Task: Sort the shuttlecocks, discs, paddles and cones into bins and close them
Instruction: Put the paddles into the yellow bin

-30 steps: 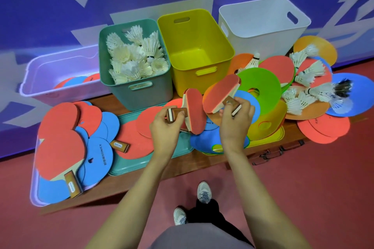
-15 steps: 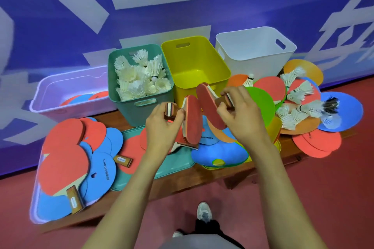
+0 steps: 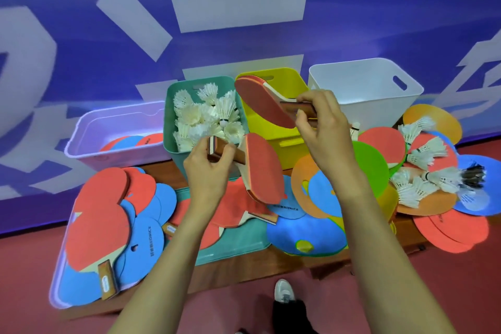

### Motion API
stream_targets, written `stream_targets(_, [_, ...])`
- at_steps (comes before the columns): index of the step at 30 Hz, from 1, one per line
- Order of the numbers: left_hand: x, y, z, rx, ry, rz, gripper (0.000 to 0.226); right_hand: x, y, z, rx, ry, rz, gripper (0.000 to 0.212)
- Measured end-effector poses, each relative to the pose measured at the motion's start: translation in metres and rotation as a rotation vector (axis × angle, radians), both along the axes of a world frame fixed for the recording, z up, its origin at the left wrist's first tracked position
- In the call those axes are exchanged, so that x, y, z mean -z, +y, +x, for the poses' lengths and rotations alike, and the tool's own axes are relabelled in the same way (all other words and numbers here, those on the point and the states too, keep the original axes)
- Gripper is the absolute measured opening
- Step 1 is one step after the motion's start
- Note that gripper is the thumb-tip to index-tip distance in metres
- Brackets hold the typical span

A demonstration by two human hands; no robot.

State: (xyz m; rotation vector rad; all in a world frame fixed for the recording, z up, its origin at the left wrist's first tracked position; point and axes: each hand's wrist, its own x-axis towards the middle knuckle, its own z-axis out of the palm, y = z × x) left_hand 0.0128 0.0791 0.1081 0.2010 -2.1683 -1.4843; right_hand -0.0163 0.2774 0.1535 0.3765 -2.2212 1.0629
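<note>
Right hand point(image 3: 321, 127) has lifted since half a second ago: its red paddle point(image 3: 264, 102), gripped by the handle, now hangs over the yellow bin point(image 3: 273, 127), blade tilted toward the green bin. Left hand point(image 3: 208, 168) has risen a little too, still clenched on the handle of a second red paddle point(image 3: 264, 168), blade edge-up just in front of the yellow bin.

Writing: "SONICE" legible on a blue disc point(image 3: 287, 207) below the left paddle; the same print on another blue disc at the left.

Bins: green bin point(image 3: 170, 127) holds white shuttlecocks point(image 3: 206, 119). Clear bin point(image 3: 89, 127) holds red and blue discs. White bin point(image 3: 363, 92): contents hidden. More shuttlecocks, discs and cones lie loose on the bench point(image 3: 325, 266).
</note>
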Motion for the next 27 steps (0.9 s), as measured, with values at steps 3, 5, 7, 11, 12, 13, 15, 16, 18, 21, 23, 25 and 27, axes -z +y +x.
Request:
stream_targets(3, [-0.005,0.001,-0.02,-0.044,0.041,0.028,0.014,0.007,0.005,-0.048,-0.035,-0.022,0.068,0.022])
stream_targets(5, [-0.01,0.003,-0.035,-0.096,0.061,0.07,0.013,0.012,0.013,-0.08,-0.059,-0.065,0.119,0.022])
stream_targets(7, [-0.015,0.007,-0.052,-0.153,0.049,0.167,0.015,0.016,0.024,-0.113,-0.051,-0.143,0.155,0.024])
stream_targets(11, [-0.024,0.013,-0.088,-0.199,0.025,0.302,0.008,0.026,0.039,-0.179,-0.068,-0.383,0.301,0.026])
stream_targets(12, [-0.026,0.014,-0.097,-0.216,0.024,0.323,0.008,0.032,0.04,-0.194,-0.083,-0.425,0.357,0.026])
stream_targets(13, [-0.027,0.016,-0.106,-0.23,0.024,0.346,0.008,0.038,0.041,-0.208,-0.095,-0.46,0.408,0.026])
stream_targets(15, [-0.026,0.021,-0.121,-0.238,0.03,0.376,0.008,0.054,0.039,-0.232,-0.127,-0.539,0.464,0.026])
stream_targets(16, [-0.024,0.025,-0.128,-0.237,0.03,0.371,0.009,0.062,0.038,-0.243,-0.149,-0.575,0.477,0.026])
stream_targets(18, [-0.015,0.031,-0.142,-0.245,0.004,0.328,0.013,0.077,0.034,-0.259,-0.181,-0.624,0.5,0.028])
stream_targets(21, [-0.002,0.037,-0.159,-0.256,-0.032,0.265,0.02,0.089,0.025,-0.275,-0.205,-0.617,0.57,0.03])
stream_targets(23, [0.004,0.039,-0.168,-0.274,-0.042,0.221,0.023,0.089,0.019,-0.282,-0.226,-0.576,0.629,0.031])
stream_targets(25, [0.009,0.041,-0.176,-0.289,-0.05,0.215,0.023,0.089,0.016,-0.285,-0.261,-0.54,0.701,0.031])
stream_targets(27, [0.013,0.043,-0.183,-0.291,-0.047,0.248,0.023,0.095,0.017,-0.284,-0.266,-0.5,0.741,0.031])
